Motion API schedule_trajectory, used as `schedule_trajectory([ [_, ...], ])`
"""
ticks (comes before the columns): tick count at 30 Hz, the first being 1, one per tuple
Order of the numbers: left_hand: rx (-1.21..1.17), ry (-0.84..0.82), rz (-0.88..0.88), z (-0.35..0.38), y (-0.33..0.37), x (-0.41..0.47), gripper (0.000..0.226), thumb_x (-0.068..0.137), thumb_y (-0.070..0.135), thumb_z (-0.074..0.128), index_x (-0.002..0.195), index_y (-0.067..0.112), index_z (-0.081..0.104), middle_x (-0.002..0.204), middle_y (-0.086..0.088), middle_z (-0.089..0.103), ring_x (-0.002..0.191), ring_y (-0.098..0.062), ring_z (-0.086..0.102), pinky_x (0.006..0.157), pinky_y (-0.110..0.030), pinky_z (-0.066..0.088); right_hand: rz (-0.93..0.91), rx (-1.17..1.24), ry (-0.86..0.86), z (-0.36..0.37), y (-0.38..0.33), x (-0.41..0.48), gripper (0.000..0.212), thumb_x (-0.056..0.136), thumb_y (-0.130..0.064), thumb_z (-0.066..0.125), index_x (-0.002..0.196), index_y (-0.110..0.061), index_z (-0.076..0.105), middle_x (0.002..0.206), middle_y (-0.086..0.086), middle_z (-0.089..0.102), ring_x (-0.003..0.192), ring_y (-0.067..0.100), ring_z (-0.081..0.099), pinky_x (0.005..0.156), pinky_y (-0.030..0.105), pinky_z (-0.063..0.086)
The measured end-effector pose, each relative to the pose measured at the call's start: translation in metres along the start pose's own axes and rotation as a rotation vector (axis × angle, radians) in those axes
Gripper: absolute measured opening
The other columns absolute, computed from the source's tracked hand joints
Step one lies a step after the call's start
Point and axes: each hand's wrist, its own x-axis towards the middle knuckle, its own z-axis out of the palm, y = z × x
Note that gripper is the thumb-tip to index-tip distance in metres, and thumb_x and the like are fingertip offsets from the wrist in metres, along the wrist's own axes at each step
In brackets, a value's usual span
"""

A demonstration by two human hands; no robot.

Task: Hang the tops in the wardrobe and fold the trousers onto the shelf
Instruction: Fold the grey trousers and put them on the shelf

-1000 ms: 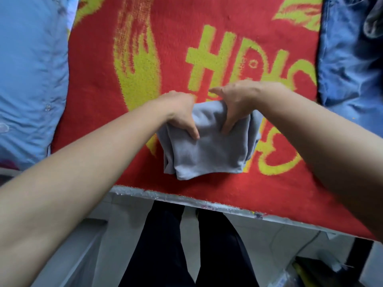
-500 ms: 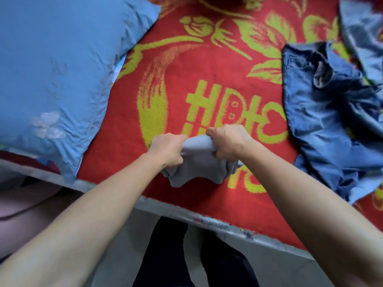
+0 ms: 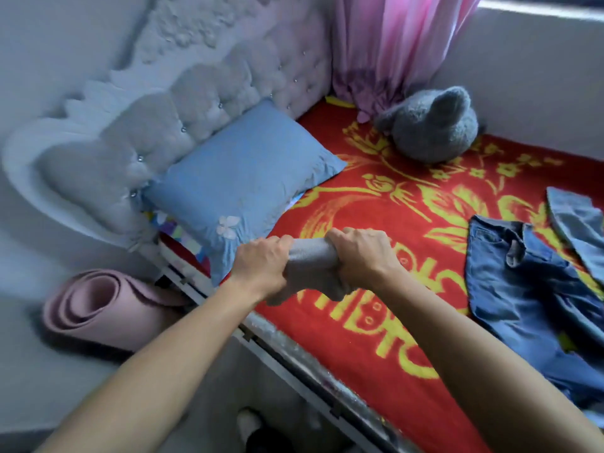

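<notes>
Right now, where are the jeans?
In the head view, the jeans lie crumpled on the red blanket at the right, just past the right hand, with the grey plush toy farther back.

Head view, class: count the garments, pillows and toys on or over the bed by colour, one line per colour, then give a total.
Grey: 2 (folded garment, plush toy)
Blue: 3 (pillow, jeans, paler denim piece)
Total: 5
</notes>
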Motion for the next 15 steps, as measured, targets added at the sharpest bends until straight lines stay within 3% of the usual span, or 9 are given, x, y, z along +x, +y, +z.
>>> schedule_trajectory([
  [11, 0.110, 0.231, -0.264, -0.122, -0.122, -0.176, 0.039, 0.070, 0.022, 0.064, 0.108, 0.024, 0.053, 0.103, -0.001, 0.066, 0.099, -0.029, 0.064, 0.069, -0.036, 0.048, -0.316, -0.025, 0.337, -0.128, -0.183, -0.030, 0.045, 0.067, -0.031, 0.067, 0.110, -0.026, 0.052, 0.100, -0.002, 0.064, 0.094, 0.026, 0.066, 0.061, 0.032, 0.034],
  [15, 0.132, 0.299, -0.357, -0.152, -0.175, -0.279, 0.044, 0.071, 0.026, 0.064, 0.114, 0.026, 0.052, 0.106, 0.001, 0.066, 0.099, -0.028, 0.064, 0.070, -0.035, 0.049, -0.422, -0.050, 0.431, -0.168, -0.282, -0.067, 0.043, 0.072, -0.030, 0.064, 0.113, -0.028, 0.051, 0.104, -0.003, 0.064, 0.097, 0.027, 0.065, 0.068, 0.035, 0.043],
])
